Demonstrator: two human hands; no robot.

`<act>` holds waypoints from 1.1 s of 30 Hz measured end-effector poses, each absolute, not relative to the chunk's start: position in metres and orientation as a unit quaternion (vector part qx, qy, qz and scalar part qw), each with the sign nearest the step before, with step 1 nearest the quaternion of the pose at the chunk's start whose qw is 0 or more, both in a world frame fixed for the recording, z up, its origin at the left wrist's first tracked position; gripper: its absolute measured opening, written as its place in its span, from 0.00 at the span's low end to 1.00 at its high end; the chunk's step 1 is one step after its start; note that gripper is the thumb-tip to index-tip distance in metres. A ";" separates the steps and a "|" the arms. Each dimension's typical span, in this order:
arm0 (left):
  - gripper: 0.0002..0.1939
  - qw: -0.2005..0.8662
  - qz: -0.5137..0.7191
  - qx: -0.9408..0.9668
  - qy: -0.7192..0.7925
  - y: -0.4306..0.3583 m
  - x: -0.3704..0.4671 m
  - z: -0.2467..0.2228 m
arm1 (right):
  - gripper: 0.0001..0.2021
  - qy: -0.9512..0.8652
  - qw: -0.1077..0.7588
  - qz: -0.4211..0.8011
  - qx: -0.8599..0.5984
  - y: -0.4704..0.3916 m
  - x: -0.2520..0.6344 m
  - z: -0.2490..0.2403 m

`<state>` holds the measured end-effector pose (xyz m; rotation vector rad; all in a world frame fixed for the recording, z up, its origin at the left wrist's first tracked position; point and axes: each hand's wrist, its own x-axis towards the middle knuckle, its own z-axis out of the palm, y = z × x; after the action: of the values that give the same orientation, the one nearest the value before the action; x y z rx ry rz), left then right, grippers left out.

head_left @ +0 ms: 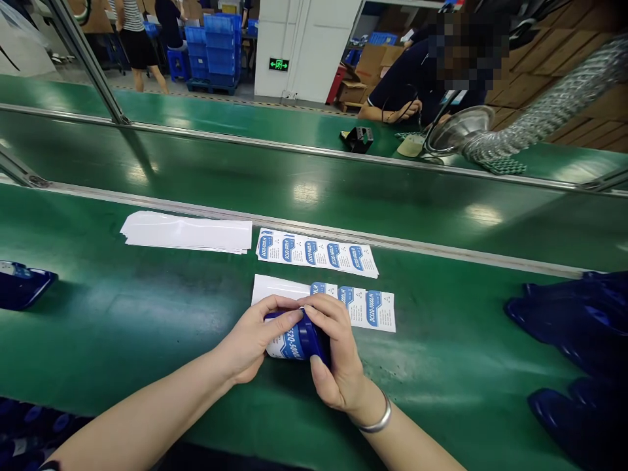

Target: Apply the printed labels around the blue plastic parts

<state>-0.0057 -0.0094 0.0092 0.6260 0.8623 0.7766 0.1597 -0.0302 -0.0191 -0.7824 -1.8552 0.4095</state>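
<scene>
Between my hands is a dark blue plastic housing with a blue and white label on its side. My left hand grips its left end, thumb lying along the label's upper edge. Around the right end curls my right hand, fingers over the top and thumb at the near side. Just beyond my hands lies a partly used label sheet, its left portion bare white. Behind it is a stack of full label sheets. To the left of that stack sit blank white sheets.
More dark blue housings are grouped at the right edge, and a labelled one lies at the left. A metal rail borders the green bench. Across it are a co-worker, a flexible duct and a black fixture.
</scene>
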 end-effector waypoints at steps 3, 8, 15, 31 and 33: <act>0.18 0.757 0.383 0.339 0.407 -0.015 -0.003 0.009 | 0.26 -0.766 0.519 0.165 -0.341 -0.032 0.158 -0.020; 0.20 0.704 0.411 0.423 0.397 -0.021 -0.003 0.004 | 0.23 -0.747 0.533 0.157 -0.366 -0.035 0.155 -0.021; 0.28 0.650 0.381 0.500 0.427 -0.021 -0.005 0.000 | 0.21 -0.693 0.558 0.183 -0.418 -0.040 0.153 -0.026; 0.41 0.649 0.313 0.509 0.472 -0.010 -0.007 0.004 | 0.21 -0.552 0.538 0.400 -0.496 -0.037 0.157 -0.029; 0.35 0.686 0.322 0.459 0.463 -0.010 -0.007 0.005 | 0.22 -0.551 0.530 0.414 -0.494 -0.038 0.157 -0.029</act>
<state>-0.0066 -0.0096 0.0046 1.0273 1.0378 0.7222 0.1573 -0.0377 -0.0286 -1.1801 -1.3151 0.9873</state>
